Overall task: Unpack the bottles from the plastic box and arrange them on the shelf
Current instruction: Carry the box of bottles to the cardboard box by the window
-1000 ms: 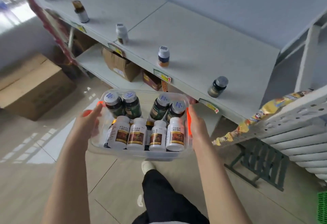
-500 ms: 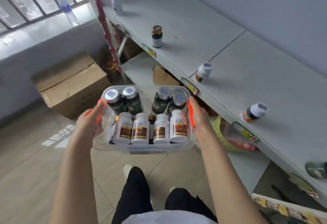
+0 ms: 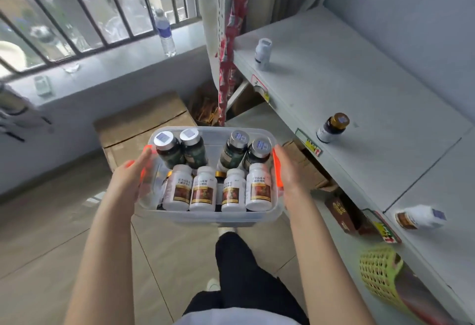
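- Bottles fill the plastic box (image 3: 213, 218): four white bottles (image 3: 218, 191) with dark labels stand in the near row, four dark green bottles (image 3: 213, 148) with silver caps in the far row. A gold cap or two peeks between the rows, so more may sit beneath or behind; I cannot tell how many.
- On the shelf (image 3: 372, 98) to the right, three bottles are spaced well apart along the front edge: a white one (image 3: 262, 52) at the far end, a dark one with a gold cap (image 3: 332, 127) in the middle, and a nearer white one (image 3: 421, 216), blurred and seemingly on its side.
- Judging by this, unpacking has barely begun or not begun at all: the box looks full, and most of the shelf surface is bare. Nearly all the arranging is left.
- The box is held in the air over the floor, in front of the person and just left of the shelf edge, not resting on anything.
- The left hand (image 3: 131, 178) is wrapped around the left orange handle (image 3: 144, 163), fingers curled over the box wall, thumb pointing forward.
- The right hand (image 3: 290, 173) clasps the right orange handle (image 3: 277, 168) the same way, palm pressed to the side wall.
- Both forearms reach forward roughly parallel and keep the box level.
- The box probably needs setting down before either hand can pick a bottle.
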